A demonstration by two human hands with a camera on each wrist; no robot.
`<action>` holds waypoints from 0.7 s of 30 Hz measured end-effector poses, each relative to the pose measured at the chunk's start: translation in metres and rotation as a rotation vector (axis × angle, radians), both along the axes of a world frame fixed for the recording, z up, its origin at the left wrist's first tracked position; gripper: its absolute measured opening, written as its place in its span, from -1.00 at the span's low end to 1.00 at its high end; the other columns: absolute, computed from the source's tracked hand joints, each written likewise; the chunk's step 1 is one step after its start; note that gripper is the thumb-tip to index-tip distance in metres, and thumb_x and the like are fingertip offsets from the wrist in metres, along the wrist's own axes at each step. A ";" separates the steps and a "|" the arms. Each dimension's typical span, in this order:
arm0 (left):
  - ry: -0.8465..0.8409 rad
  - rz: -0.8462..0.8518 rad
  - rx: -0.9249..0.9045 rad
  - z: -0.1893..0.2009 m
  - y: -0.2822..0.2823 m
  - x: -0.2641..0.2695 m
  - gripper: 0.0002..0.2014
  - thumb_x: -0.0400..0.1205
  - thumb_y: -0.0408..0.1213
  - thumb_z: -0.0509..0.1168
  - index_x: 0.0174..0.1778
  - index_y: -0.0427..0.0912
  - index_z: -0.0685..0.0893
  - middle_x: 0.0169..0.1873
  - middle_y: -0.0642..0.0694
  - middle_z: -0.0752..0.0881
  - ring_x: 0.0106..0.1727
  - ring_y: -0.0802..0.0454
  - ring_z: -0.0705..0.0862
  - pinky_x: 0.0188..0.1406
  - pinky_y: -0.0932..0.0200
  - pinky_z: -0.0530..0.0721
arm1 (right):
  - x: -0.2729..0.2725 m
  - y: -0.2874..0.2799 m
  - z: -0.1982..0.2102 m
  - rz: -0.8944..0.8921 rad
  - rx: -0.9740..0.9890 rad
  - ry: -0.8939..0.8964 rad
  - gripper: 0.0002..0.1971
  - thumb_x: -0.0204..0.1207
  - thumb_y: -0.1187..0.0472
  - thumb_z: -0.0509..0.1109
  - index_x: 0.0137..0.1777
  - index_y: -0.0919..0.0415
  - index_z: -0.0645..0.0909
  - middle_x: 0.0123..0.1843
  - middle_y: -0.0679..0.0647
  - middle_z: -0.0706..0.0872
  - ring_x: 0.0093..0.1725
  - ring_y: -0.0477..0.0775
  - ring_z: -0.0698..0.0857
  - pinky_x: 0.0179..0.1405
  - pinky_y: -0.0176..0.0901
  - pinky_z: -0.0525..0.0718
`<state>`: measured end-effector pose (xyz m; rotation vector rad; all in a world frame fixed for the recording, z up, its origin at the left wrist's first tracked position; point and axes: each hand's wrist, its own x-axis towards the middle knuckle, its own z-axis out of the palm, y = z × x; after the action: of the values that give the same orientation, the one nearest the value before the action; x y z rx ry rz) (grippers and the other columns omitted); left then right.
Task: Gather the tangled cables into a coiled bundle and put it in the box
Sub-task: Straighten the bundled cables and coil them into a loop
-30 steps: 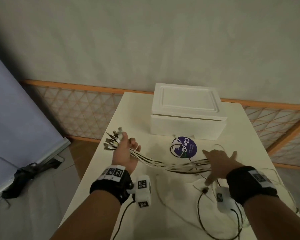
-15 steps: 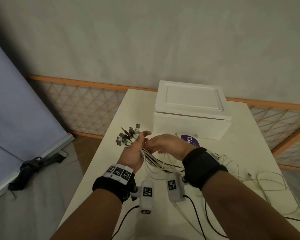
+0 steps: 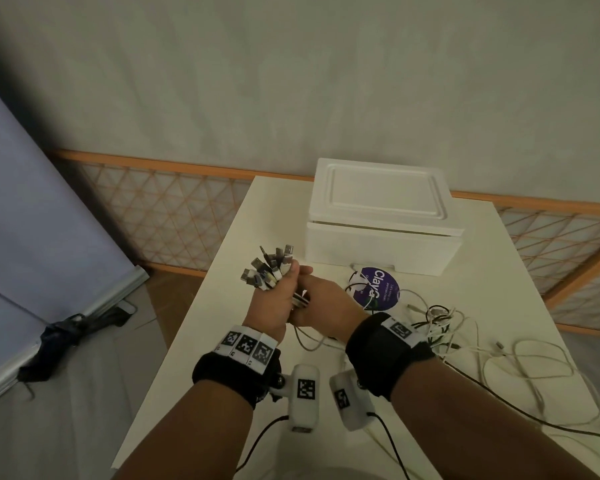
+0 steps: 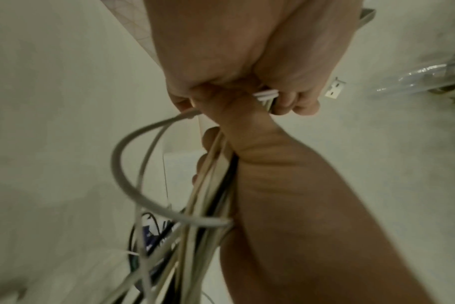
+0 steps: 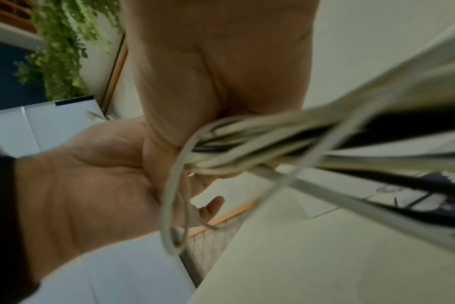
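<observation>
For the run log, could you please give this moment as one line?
left hand grips cables | right hand grips same cables beside it | box lid on | loose lengths on table

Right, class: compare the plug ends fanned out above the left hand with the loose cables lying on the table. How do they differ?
The plug ends are gathered tight in the left hand and held up off the table; the loose cables sprawl flat across it in tangled loops. The plug ends point the same way; the loose cables run every way. Both are mostly white with some black.
</observation>
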<state>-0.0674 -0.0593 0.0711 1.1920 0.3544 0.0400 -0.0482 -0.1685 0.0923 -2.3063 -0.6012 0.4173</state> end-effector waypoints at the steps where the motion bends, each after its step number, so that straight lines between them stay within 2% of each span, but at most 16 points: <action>1: 0.011 0.031 -0.038 0.004 -0.001 0.000 -0.76 0.64 -0.08 0.30 -0.24 -0.10 0.77 -0.13 -0.05 0.82 0.02 -0.06 0.74 0.15 -0.11 0.66 | 0.001 -0.005 -0.002 0.000 -0.026 0.010 -0.52 0.35 0.11 0.53 0.25 0.11 0.51 0.02 0.00 0.69 -0.06 -0.01 0.64 -0.12 -0.18 0.55; 3: 0.034 0.131 -0.140 0.010 0.007 0.006 -0.79 0.66 -0.11 0.29 -0.25 -0.09 0.70 -0.26 -0.03 0.81 -0.12 0.02 0.75 -0.02 -0.01 0.67 | 0.001 -0.016 -0.007 0.012 -0.121 0.012 -0.57 0.34 0.09 0.53 0.17 0.13 0.50 0.02 0.05 0.69 -0.03 0.08 0.66 -0.09 -0.11 0.61; 5: 0.050 0.255 -0.284 0.012 0.028 0.016 -0.82 0.66 -0.09 0.28 -0.17 -0.09 0.63 -0.38 0.02 0.78 -0.22 0.09 0.76 -0.17 0.08 0.65 | 0.001 -0.036 -0.018 0.026 -0.226 0.004 -0.63 0.36 0.08 0.51 0.12 0.11 0.50 -0.01 0.04 0.69 -0.03 0.09 0.67 -0.04 -0.07 0.63; 8: 0.053 0.339 -0.457 0.010 0.052 0.021 -0.78 0.66 -0.02 0.26 -0.14 -0.10 0.57 -0.45 0.04 0.72 -0.19 0.08 0.75 -0.16 0.07 0.68 | 0.000 -0.069 -0.027 0.027 -0.453 0.001 -0.68 0.38 -0.06 0.50 -0.02 0.03 0.48 -0.09 -0.07 0.63 -0.06 0.04 0.62 -0.02 -0.07 0.56; 9: 0.052 0.332 -0.462 0.009 0.052 0.019 -0.76 0.66 -0.01 0.26 -0.16 -0.11 0.57 -0.45 0.03 0.71 -0.20 0.07 0.75 -0.12 0.06 0.70 | 0.001 -0.077 -0.026 0.037 -0.552 0.004 -0.62 0.35 -0.12 0.52 0.03 0.01 0.48 -0.03 -0.08 0.64 0.01 0.05 0.62 0.08 -0.03 0.51; 11: 0.052 0.302 -0.445 0.007 0.043 0.013 -0.76 0.65 -0.03 0.27 -0.18 -0.13 0.57 -0.44 0.01 0.70 -0.19 0.05 0.74 0.00 0.03 0.71 | 0.002 -0.082 -0.019 0.071 -0.690 -0.005 -0.39 0.25 -0.18 0.56 0.27 -0.06 0.46 0.27 -0.08 0.61 0.30 0.09 0.56 0.34 0.14 0.34; 12: 0.052 0.285 -0.438 0.006 0.038 0.011 -0.77 0.65 -0.04 0.27 -0.19 -0.12 0.58 -0.44 0.01 0.70 -0.17 0.04 0.73 0.07 0.03 0.70 | 0.001 -0.080 -0.014 0.096 -0.670 -0.038 -0.26 0.22 -0.17 0.59 0.39 -0.09 0.40 0.42 -0.08 0.51 0.43 0.10 0.46 0.44 0.21 0.25; 13: 0.044 0.270 -0.439 0.006 0.033 0.009 -0.78 0.66 -0.05 0.26 -0.20 -0.11 0.58 -0.43 0.01 0.70 -0.16 0.03 0.71 0.13 0.03 0.67 | -0.001 -0.073 -0.007 0.128 -0.580 -0.089 -0.20 0.22 -0.10 0.60 0.47 -0.09 0.35 0.53 -0.06 0.40 0.51 0.10 0.35 0.52 0.19 0.19; 14: 0.034 0.260 -0.442 0.007 0.029 0.007 -0.77 0.66 -0.06 0.25 -0.21 -0.11 0.58 -0.43 0.02 0.69 -0.16 0.04 0.69 0.18 0.04 0.62 | -0.005 -0.063 0.002 0.161 -0.422 -0.128 -0.21 0.26 0.02 0.59 0.50 -0.05 0.35 0.56 -0.02 0.34 0.54 0.07 0.30 0.57 0.09 0.16; 16: 0.007 0.229 -0.429 0.010 0.023 0.006 -0.73 0.69 -0.06 0.21 -0.25 -0.13 0.59 -0.43 0.04 0.69 -0.16 0.06 0.66 0.24 0.06 0.57 | -0.015 -0.039 0.018 0.194 -0.057 -0.113 -0.36 0.31 0.29 0.50 0.44 0.09 0.47 0.45 0.05 0.45 0.42 -0.01 0.39 0.49 -0.13 0.30; 17: -0.002 0.204 -0.408 0.013 0.020 0.006 -0.71 0.69 -0.06 0.20 -0.26 -0.14 0.60 -0.43 0.05 0.70 -0.16 0.07 0.67 0.25 0.07 0.56 | -0.020 -0.029 0.023 0.196 0.063 -0.063 -0.41 0.31 0.34 0.45 0.39 0.13 0.52 0.37 0.07 0.52 0.32 -0.03 0.46 0.40 -0.16 0.40; 19: -0.009 0.169 -0.337 0.016 0.017 0.006 -0.70 0.69 -0.06 0.20 -0.26 -0.15 0.62 -0.42 0.08 0.71 -0.12 0.10 0.68 0.27 0.10 0.56 | -0.029 -0.014 0.026 0.224 0.144 0.005 -0.43 0.28 0.26 0.38 0.37 0.18 0.54 0.28 0.12 0.57 0.23 0.00 0.51 0.29 -0.14 0.48; 21: -0.005 0.165 -0.264 0.016 0.017 0.007 -0.72 0.66 -0.05 0.23 -0.26 -0.14 0.63 -0.39 0.09 0.73 -0.09 0.11 0.68 0.20 0.13 0.58 | -0.034 -0.008 0.018 0.243 0.191 0.028 -0.30 0.22 0.17 0.30 0.46 0.17 0.46 0.33 0.12 0.55 0.30 -0.01 0.49 0.32 -0.15 0.45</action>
<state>-0.0600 -0.0427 0.0873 0.8994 0.4387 0.1352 -0.0820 -0.1768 0.1106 -2.0503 -0.8739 0.4827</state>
